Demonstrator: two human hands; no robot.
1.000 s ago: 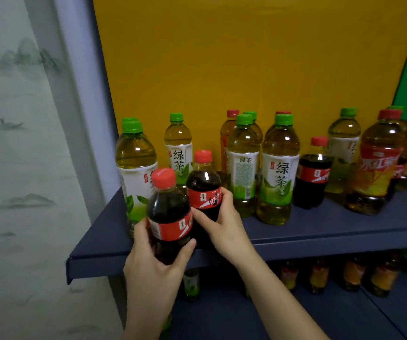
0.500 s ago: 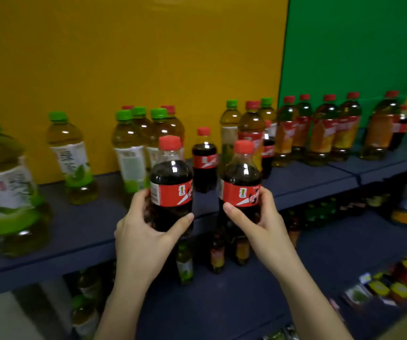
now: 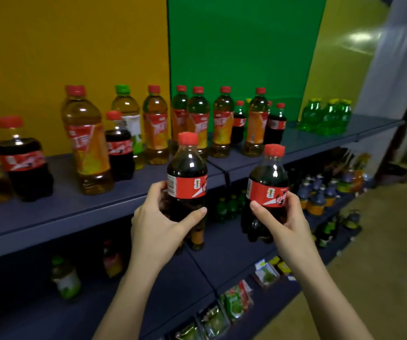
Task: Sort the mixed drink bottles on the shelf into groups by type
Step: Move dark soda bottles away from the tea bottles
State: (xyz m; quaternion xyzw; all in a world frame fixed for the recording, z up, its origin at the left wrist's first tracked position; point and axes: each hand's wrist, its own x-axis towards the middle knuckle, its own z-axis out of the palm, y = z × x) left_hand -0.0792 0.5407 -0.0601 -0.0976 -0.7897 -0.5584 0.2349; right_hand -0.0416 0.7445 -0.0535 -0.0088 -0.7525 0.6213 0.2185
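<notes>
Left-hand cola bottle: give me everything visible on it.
The cola bottle is clear plastic, filled with dark drink to the shoulder, with a red cap on and a red label showing a barcode at its left edge. It is upright in the air before the shelf. The left hand grips its lower half, thumb across the front below the label.

Lighting is dim overall. Glare spots the yellow-green panel (image 3: 359,36) above the top shelf (image 3: 74,212); deep shadow lies below that shelf. The cola bottle (image 3: 23,158) at its left end is blurred. Frame edges bow.
</notes>
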